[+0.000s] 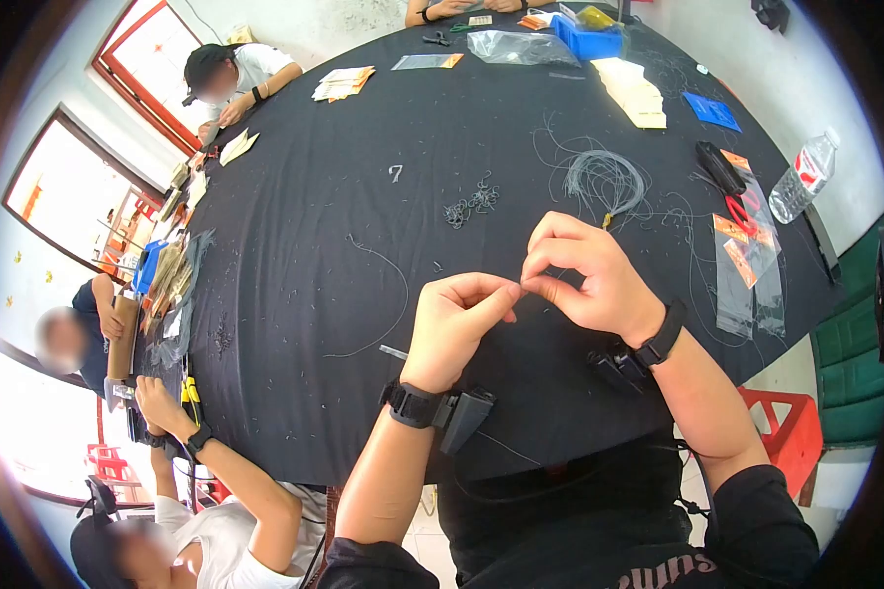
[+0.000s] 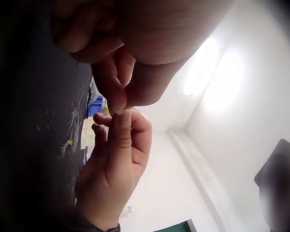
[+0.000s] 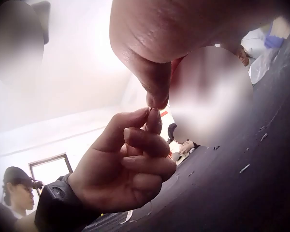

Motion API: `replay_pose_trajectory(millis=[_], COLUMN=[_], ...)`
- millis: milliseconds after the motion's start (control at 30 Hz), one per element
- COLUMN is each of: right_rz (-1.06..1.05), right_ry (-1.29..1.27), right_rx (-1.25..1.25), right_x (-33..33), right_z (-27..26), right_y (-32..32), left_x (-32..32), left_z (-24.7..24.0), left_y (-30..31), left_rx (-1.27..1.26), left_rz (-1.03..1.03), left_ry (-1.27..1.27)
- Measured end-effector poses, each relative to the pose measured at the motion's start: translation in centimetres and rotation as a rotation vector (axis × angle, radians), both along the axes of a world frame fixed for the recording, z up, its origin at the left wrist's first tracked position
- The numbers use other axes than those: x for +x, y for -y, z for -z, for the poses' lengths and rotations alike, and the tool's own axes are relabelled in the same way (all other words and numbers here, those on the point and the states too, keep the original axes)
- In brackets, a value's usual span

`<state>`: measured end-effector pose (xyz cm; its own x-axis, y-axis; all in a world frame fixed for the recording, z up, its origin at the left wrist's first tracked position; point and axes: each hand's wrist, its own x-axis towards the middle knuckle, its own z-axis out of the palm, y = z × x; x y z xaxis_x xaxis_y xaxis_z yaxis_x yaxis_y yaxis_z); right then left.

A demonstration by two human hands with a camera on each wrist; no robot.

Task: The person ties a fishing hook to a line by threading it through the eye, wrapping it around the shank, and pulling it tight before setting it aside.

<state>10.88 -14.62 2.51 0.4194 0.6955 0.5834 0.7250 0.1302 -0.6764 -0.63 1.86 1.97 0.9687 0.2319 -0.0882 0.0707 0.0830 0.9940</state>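
Note:
Over the black-covered table, my left hand [image 1: 452, 324] and right hand [image 1: 589, 275] meet tip to tip. Thumb and forefinger of each hand pinch together at the same spot. A tiny dark speck [image 3: 150, 109] shows between the fingertips in the right wrist view; I cannot tell what it is. The other fingers of my left hand [image 3: 130, 164] are curled in. Beyond the hands lies a pile of small dark hook-like pieces [image 1: 471, 201]. A coiled hank of thin clear line [image 1: 604, 185] with a yellow tie rests past my right hand.
A loose strand of line [image 1: 403, 285] curves left of my hands. On the right are red-handled scissors [image 1: 740, 214], clear packets [image 1: 746, 265] and a water bottle [image 1: 803, 177]. Cards [image 1: 631, 93] and a blue bin [image 1: 587, 37] stand at the back. Other people sit round the table.

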Motion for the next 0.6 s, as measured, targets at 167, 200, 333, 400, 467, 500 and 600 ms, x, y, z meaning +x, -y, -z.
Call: replay_pose_trajectory(millis=[167, 200, 333, 400, 467, 500, 600], right_rz=[0.007, 0.007, -0.008, -0.01, 0.0, 0.016, 0.032], right_ry=[0.0, -0.006, -0.034, -0.04, -0.038, -0.072, -0.142], right_rx=[0.018, 0.019, 0.02, 0.028, 0.045, 0.048, 0.034], right_x=[-0.17, -0.18, -0.14, -0.03, 0.11, 0.09, -0.06], right_z=[0.05, 0.07, 0.01, -0.03, -0.04, -0.07, -0.25], right_y=[-0.15, -0.17, -0.14, -0.09, -0.07, -0.03, 0.02], left_x=[0.02, 0.02, 0.01, 0.01, 0.01, -0.01, -0.11], left_z=[0.03, 0.06, 0.15, 0.04, 0.0, -0.03, -0.36], left_y=[0.05, 0.01, -0.09, -0.14, -0.15, -0.16, -0.23], left_rx=[0.016, 0.017, 0.027, 0.032, 0.029, 0.027, -0.087], left_rz=[-0.024, -0.026, -0.033, -0.029, -0.052, -0.064, -0.111], left_ry=[0.008, 0.007, 0.022, 0.024, 0.043, 0.053, 0.092])
